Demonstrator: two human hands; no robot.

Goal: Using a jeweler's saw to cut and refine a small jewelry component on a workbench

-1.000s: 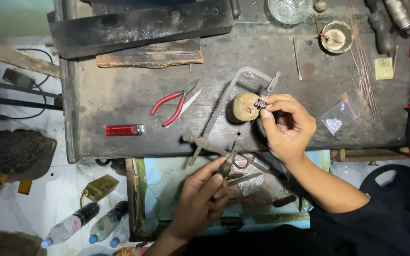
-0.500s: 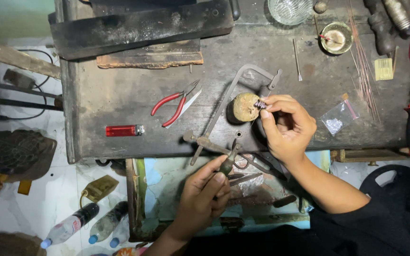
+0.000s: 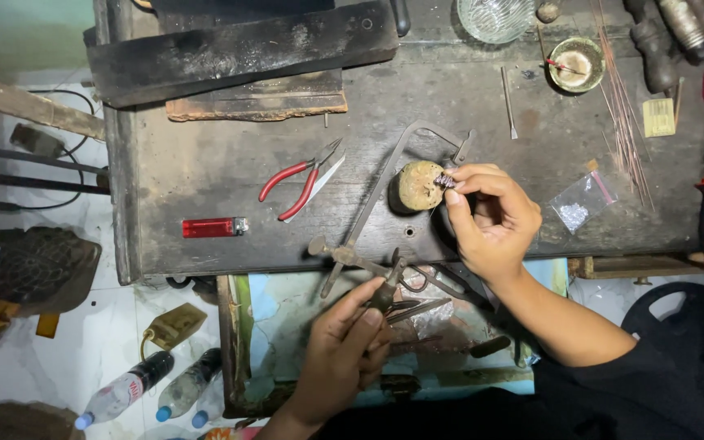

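Right grip (image 3: 490,216) pinching one small metal piece (image 3: 445,179), left grip (image 3: 344,346) clasping one saw handle (image 3: 386,292); two pliers nearby.

A small silvery toothed piece (image 3: 445,179) is pressing against the right side of a round, yellowish block (image 3: 419,186). A metal saw frame (image 3: 385,191) is lying slantwise around the block, its dark handle (image 3: 385,295) pointing below it.

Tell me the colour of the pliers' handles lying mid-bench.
Red, seen in the head view: the pliers lie left of the right hand.
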